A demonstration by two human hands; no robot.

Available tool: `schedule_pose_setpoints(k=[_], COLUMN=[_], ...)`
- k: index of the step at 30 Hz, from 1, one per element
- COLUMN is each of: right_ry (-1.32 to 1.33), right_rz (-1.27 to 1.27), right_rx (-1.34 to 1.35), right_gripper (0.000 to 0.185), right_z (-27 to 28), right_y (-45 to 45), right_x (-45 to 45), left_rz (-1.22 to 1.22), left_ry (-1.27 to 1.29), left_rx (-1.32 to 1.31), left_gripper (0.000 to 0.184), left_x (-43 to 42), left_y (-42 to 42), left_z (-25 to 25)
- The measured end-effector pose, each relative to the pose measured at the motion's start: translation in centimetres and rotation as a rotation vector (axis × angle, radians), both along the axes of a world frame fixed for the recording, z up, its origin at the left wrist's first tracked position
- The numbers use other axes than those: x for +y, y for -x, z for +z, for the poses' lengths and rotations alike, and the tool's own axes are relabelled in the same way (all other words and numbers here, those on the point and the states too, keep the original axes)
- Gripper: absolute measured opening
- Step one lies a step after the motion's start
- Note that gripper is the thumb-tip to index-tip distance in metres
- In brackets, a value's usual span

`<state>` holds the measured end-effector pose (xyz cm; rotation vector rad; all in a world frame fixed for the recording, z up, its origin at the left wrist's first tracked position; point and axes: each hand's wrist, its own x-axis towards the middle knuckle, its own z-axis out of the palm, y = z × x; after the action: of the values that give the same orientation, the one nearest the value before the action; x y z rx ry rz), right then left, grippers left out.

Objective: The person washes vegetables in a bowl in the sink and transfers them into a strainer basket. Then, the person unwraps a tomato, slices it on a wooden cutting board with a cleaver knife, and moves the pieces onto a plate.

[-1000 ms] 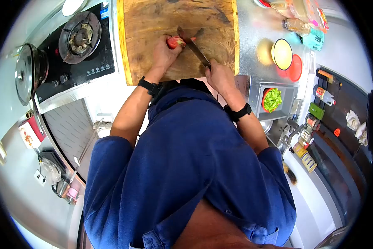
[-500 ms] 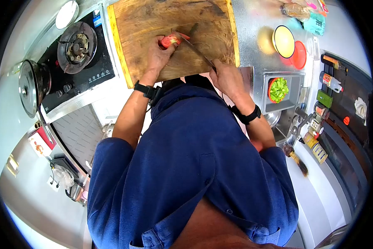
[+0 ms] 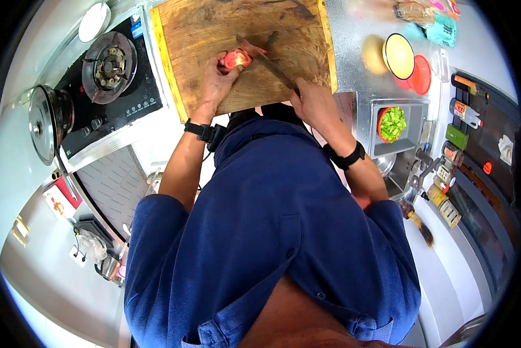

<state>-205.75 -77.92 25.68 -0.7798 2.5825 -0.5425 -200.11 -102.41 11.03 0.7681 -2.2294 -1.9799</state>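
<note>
On the board (image 3: 199, 28), the left hand (image 3: 218, 82) is grasping a tomato (image 3: 237, 58) (I think), the right hand (image 3: 315, 103) gripping a knife (image 3: 279, 73), apparently slicing. Further cutting is likely demanding steadiness.

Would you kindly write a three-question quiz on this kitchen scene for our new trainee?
1. Fill in the missing word: at the cutting board, the left hand holds a red ____.
2. Multiple choice: what grips the knife? A) the left only; B) the right only; C) both together.
3. True or false: the green leaves lie on the cutting board.

Key:
1. Tomato.
2. B; the handle is in the right hand.
3. False; they sit in a red bowl inside the grey basin.
</note>
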Motion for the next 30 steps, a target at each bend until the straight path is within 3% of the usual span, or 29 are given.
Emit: schedule_pose_setpoints(k=[2,4,8,11,13,17,19,30], right_ry=[-0.024,-0.063,-0.054,-0.096,-0.068,-0.018,-0.028,0.020], right_rz=[0.029,0.024,0.008,0.039,0.058,0.077,0.074,0.032], right_rx=[-0.029,-0.043,-0.049,-0.030,-0.026,-0.010,-0.020,0.004], right_gripper=[0.018,0.018,0.019,0.019,0.020,0.019,0.018,0.019], right_z=[0.2,-1.7,-4.6,-4.4,-4.0,-4.0,-3.8,-0.3], right_y=[-0.2,-0.1,1.6,1.5,1.0,0.4,0.4,-0.3], right_x=[0.1,-0.8,-2.7,-2.4,-2.3,-2.5,-2.5,-2.0], left_rz=[0.036,-0.124,-0.203,-0.068,0.145,0.169,0.107,0.199], left_ry=[-0.110,0.016,0.010,-0.083,-0.212,-0.236,0.014,-0.161], left_rx=[0.027,-0.084,-0.071,-0.091,-0.140,-0.079,0.019,-0.056], left_gripper=[0.049,0.047,0.045,0.041,0.041,0.044,0.043,0.027], left_x=[-0.1,-0.7,-1.5,-1.7,-1.4,0.1,1.0,0.8], left_y=[-0.1,0.0,0.1,-0.7,-1.6,-2.1,-1.9,-1.2], left_z=[0.2,0.8,2.2,1.2,1.3,1.4,1.3,1.6])
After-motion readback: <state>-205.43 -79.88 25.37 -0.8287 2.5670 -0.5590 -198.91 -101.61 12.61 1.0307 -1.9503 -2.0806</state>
